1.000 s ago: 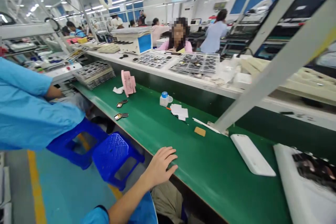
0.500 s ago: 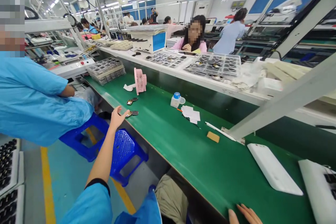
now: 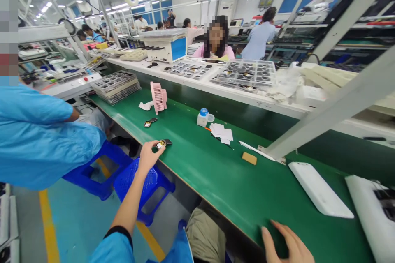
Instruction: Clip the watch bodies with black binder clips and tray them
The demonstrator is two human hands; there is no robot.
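Note:
My left hand (image 3: 148,157) pinches a small opened smartwatch (image 3: 161,144) near the table's front edge. The watch's dark square half lies folded out beside its gold and white inside. A second opened smartwatch (image 3: 148,123) rests on the green tabletop (image 3: 197,164), a little farther back. At the bottom right, my right hand (image 3: 286,242) is over the front of the table with thumb and fingers apart and nothing between them.
On the table are a pink fan (image 3: 158,98), stacked trays (image 3: 116,86), a small blue-capped bottle (image 3: 202,117), white paper slips (image 3: 221,132), a tan block (image 3: 249,158) and a white slab (image 3: 321,189). A slanted post (image 3: 321,107) rises at right. A co-worker's blue sleeve (image 3: 46,111) is at left.
My left hand has drawn the opened smartwatch rightward and toward me along the table edge. More of my right hand shows now, its fingers spread wider. The view has shifted slightly.

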